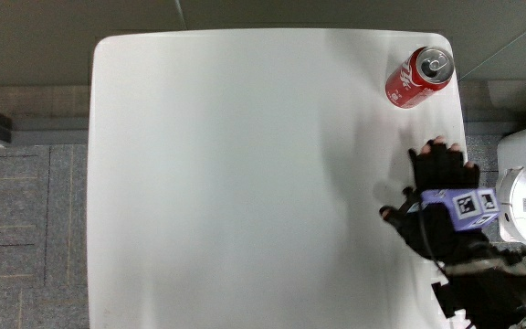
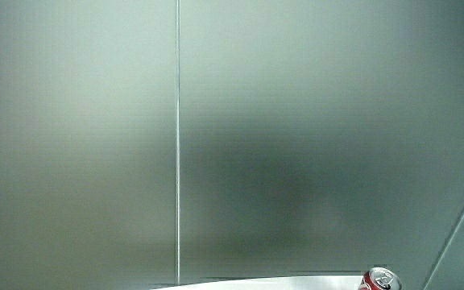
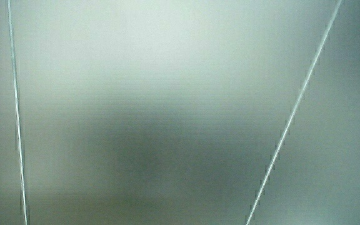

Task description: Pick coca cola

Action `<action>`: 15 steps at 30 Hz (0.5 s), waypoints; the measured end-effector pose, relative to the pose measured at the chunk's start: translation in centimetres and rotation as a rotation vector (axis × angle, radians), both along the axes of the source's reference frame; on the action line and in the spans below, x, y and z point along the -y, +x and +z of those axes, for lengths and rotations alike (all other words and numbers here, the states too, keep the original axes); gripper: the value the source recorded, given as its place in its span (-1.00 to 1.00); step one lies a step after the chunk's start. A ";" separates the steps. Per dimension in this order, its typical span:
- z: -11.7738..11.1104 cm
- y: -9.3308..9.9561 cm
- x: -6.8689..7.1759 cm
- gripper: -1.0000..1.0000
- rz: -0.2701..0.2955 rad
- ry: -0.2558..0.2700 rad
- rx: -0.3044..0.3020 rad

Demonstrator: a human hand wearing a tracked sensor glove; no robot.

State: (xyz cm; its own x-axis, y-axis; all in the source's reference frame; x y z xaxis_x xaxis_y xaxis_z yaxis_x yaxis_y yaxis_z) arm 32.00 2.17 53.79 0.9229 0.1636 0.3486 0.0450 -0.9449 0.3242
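Hand flat over the table near its edge, fingers spread, holding nothing. Coke can stands upright at the table's corner, farther from the person than the hand, well apart. Side views mostly pale wall; can top just shows.

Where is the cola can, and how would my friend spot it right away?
Start with the big white table. Near one of its corners, farther from the person than the hand, stands the coca cola can; its top also peeks into a side view, while the rest there is pale wall. It is the only red thing on the table, upright, with a shiny silver top, and the hand is not touching it.
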 end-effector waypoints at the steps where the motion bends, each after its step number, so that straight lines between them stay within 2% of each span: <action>1: 0.3 0.4 0.2 0.00 0.036 -0.012 0.039; 5: 1.4 2.2 1.0 0.00 0.181 -0.061 0.196; 6: 2.0 2.7 1.3 0.00 0.169 -0.015 0.228; 8: 2.6 3.4 1.9 0.00 0.156 0.045 0.257; 9: 2.4 3.6 2.1 0.00 0.141 0.064 0.242; 11: 2.2 3.7 2.2 0.00 0.186 0.039 0.293; 12: 2.3 3.9 2.3 0.00 0.166 0.073 0.281; 14: 2.1 3.9 2.2 0.00 0.189 0.054 0.295; 15: 2.1 3.9 2.2 0.00 0.185 0.051 0.281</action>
